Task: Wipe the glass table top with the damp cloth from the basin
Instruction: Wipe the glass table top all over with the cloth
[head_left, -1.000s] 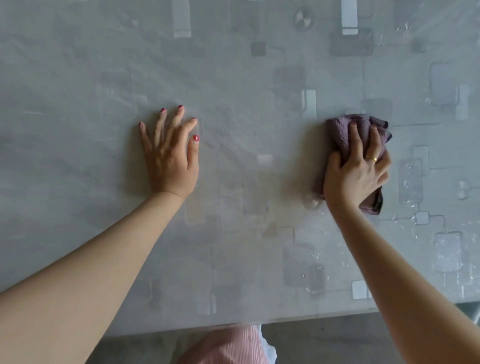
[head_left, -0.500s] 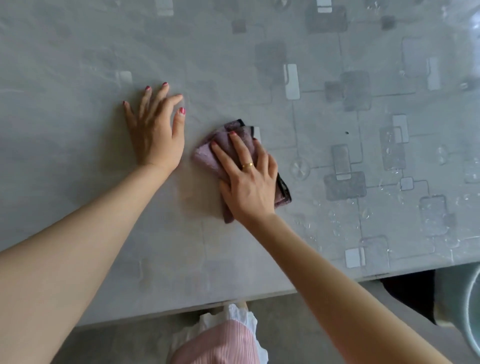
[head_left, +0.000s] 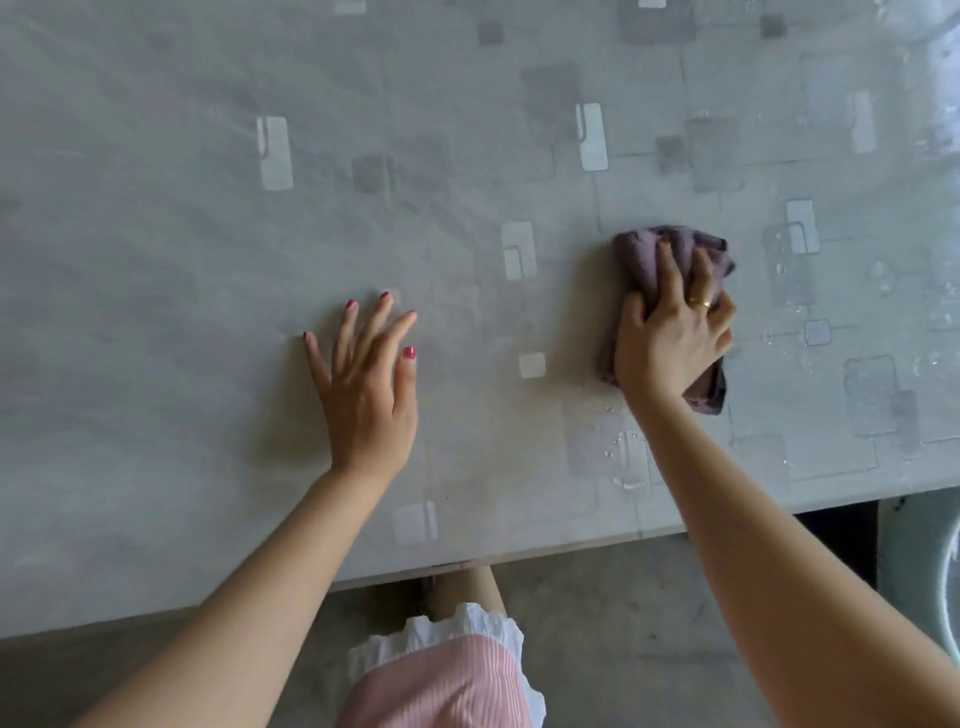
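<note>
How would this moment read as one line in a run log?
stage: wiping | right hand: grips purple cloth on glass table top | left hand: flat on glass | water drops near cloth

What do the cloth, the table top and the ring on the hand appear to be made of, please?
Cloth: soft mauve fabric, likely terry or microfibre; it bunches into folds under the right hand.
Table top: smooth and glossy, probably glass over a grey square pattern; water drops bead on it and it shows glare.
Ring: shiny yellow metal, perhaps gold.
</note>
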